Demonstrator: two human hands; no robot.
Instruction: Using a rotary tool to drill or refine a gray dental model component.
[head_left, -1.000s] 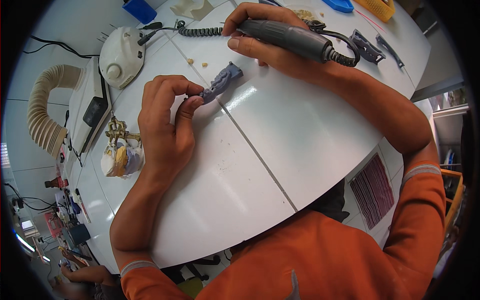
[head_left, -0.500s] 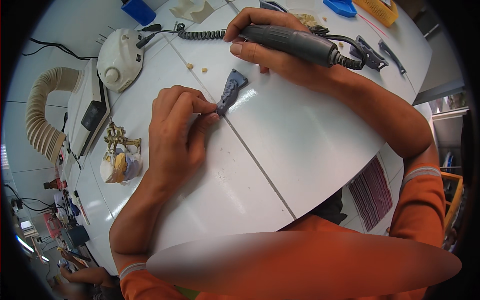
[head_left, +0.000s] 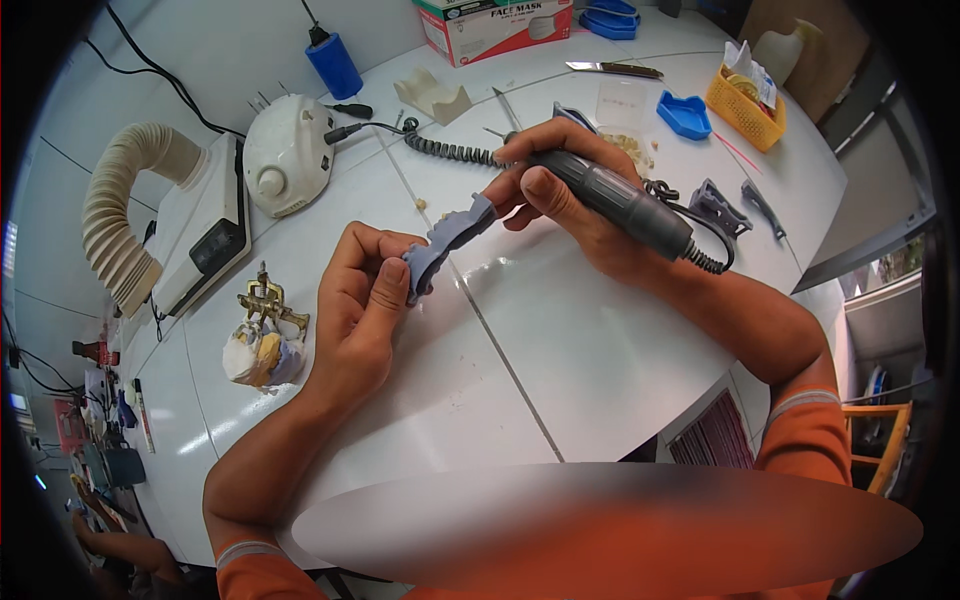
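My left hand (head_left: 355,315) pinches the near end of a grey-blue moulded piece (head_left: 450,240), like a silicone dental impression, between thumb and fingers, raised off the table. The piece is tilted, its far end by the fingertips of my right hand (head_left: 590,215); whether these press on it is hard to tell. That right hand is closed around a dark rotary handpiece (head_left: 635,210), its thin bit pointing away to the left. From the handpiece a coiled cord (head_left: 450,150) runs to a white domed motor unit (head_left: 290,155). A brass articulator (head_left: 262,300) with a plaster model stands left of my left hand.
A ribbed beige hose (head_left: 110,200) joins a white box at left. Farther back are a blue cylinder (head_left: 335,65), a carton (head_left: 495,30) and a knife (head_left: 615,69). At right lie a blue tray (head_left: 685,115), a yellow basket (head_left: 748,112) and grey moulded pieces (head_left: 720,210).
The grey-blue impression piece has been lifted off the table and turned. My right hand, with the handpiece, has come to its far end. The view has shifted, showing more of the table's back.
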